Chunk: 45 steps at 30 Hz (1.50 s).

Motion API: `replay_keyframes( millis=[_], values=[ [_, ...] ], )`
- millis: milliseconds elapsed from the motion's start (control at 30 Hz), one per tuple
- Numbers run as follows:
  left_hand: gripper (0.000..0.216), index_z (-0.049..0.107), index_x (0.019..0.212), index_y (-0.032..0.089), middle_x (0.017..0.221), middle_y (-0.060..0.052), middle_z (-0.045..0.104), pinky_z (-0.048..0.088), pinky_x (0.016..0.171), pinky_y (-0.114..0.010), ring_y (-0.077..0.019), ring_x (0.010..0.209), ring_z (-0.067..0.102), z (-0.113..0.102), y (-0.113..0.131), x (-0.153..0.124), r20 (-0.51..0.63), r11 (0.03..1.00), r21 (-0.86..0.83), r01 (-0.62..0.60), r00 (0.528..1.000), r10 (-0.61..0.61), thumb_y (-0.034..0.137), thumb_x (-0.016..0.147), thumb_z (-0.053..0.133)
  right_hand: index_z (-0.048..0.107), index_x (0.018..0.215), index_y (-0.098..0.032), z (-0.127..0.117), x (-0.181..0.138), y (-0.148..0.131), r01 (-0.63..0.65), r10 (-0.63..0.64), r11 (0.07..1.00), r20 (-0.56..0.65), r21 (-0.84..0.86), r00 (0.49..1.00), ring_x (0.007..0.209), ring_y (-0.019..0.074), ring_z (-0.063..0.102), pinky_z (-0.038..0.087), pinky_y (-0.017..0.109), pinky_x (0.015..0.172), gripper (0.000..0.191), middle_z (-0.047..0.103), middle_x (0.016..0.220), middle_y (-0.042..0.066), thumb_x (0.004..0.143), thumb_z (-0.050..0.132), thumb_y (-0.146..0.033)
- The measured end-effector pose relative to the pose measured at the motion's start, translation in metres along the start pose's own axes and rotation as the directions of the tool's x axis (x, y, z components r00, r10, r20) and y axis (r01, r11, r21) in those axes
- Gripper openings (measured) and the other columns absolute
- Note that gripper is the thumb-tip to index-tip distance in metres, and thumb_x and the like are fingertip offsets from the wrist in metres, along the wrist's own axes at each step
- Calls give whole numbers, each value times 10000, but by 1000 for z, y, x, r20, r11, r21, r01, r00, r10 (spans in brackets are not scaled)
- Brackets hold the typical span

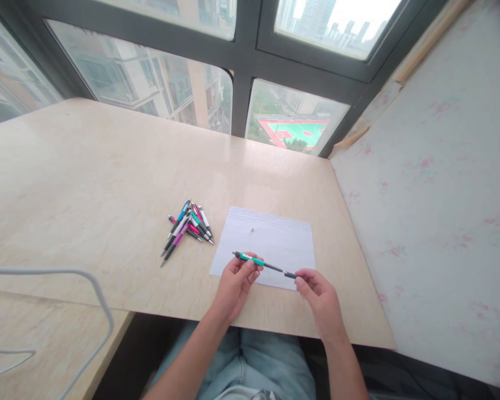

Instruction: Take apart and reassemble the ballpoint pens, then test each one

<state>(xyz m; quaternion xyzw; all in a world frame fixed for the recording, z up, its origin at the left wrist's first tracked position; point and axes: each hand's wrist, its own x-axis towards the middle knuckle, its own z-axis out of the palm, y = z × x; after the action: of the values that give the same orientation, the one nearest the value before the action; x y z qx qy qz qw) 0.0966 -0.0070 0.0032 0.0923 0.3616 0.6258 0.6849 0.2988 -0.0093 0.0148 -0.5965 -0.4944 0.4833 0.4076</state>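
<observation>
My left hand [238,280] pinches the green pen barrel [254,260] over the near part of a sheet of paper [270,236]. A thin dark refill [274,267] sticks out of the barrel's right end. My right hand [320,294] is closed on the black pen grip [290,275], which meets or surrounds the refill's far end; I cannot tell how far it overlaps. A tiny metallic piece [252,229], perhaps a pen tip, lies on the paper. Left of the sheet is a pile of pens [188,225] in several colours.
The beige tabletop [120,183] runs back to a dark window frame [241,72]. On the right stands a flowered wall [425,183]. A white cable [95,283] loops over the lower left, above a lower ledge [58,322]. The table's front edge is close to my lap.
</observation>
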Motion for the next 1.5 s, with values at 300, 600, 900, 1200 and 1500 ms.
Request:
replay_keyframes(
  millis=[300,600,900,1200,1500],
  values=[
    [223,710,929,150,883,-60,725,513,760,-242,-140,787,670,2,-3,-8,-4,991,115,-67,998,67,238,740,789,695,928,-193,4,-9,-2,53,-46,996,-87,75,995,776,204,608,488,303,639,260,674,830,59,796,703,-417],
    [239,705,924,146,904,-67,729,513,741,-240,-139,783,671,-1,-4,-6,-8,997,73,-34,999,35,250,729,799,701,919,-196,3,-6,-4,128,-132,990,-80,-55,988,826,218,632,520,312,676,228,693,894,76,809,685,-395],
    [230,683,920,148,903,-64,737,520,724,-224,-125,759,678,-3,-3,-7,-13,999,4,-45,999,45,247,743,792,697,929,-192,13,-5,-7,120,-123,992,-60,-44,991,805,208,633,526,312,688,244,687,872,67,816,677,-407],
    [240,678,934,150,924,-85,742,516,728,-234,-138,766,685,-5,-4,-7,0,998,15,-54,999,54,239,742,791,699,941,-197,8,-9,-6,118,-119,993,-89,-18,989,798,208,631,532,326,703,248,686,866,64,812,682,-408],
    [193,687,928,158,955,-79,740,513,768,-260,-151,805,683,-4,-7,-15,15,994,66,-90,996,89,238,770,764,699,918,-194,18,-4,-13,179,-184,979,-42,-100,982,825,212,632,529,306,671,223,691,891,75,826,657,-393]
  ],
)
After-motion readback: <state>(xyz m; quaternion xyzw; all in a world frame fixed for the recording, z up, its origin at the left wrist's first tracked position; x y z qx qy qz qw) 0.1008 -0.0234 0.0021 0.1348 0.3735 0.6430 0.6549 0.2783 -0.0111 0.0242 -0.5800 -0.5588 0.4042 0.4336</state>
